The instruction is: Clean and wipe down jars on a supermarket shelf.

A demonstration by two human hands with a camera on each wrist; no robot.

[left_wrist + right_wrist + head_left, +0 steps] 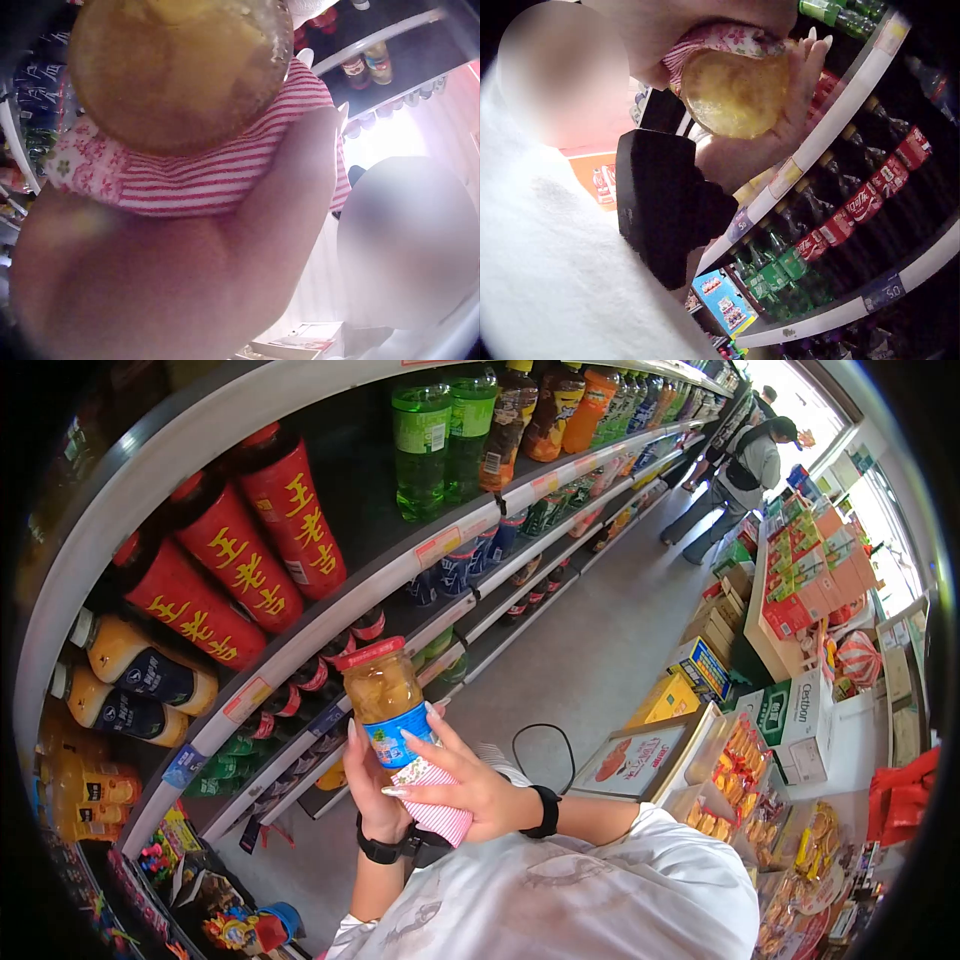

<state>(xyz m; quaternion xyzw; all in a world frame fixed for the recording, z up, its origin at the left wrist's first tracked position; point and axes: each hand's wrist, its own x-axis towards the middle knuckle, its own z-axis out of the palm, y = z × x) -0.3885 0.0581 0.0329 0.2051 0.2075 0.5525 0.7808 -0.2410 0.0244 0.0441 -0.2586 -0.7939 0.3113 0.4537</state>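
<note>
A glass jar of yellow fruit with a red lid and blue label stands tilted between both hands in the head view. My left hand holds the jar from its left side, fingers along the glass. From the right, my right hand grips a pink-and-white striped cloth round the lower jar, fingertips reaching onto the label. The left wrist view shows the jar's round base above the striped cloth. In the right wrist view, the cloth's flowered part lies against the jar.
Shelves at left carry large red bottles, orange drinks and green bottles. A white carton and packaged snacks stand at right. Two people are far down the aisle, one in dark trousers. A blue container is low left.
</note>
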